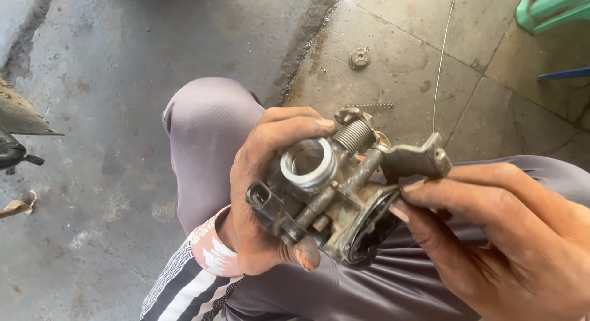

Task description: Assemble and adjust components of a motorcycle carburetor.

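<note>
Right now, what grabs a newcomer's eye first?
A grimy metal throttle body, centre frame over the person's lap, gripped by the left hand while the right hand touches its lower rim. Its bright ring opening stands out; behind, a small round part lies on the concrete floor.
</note>
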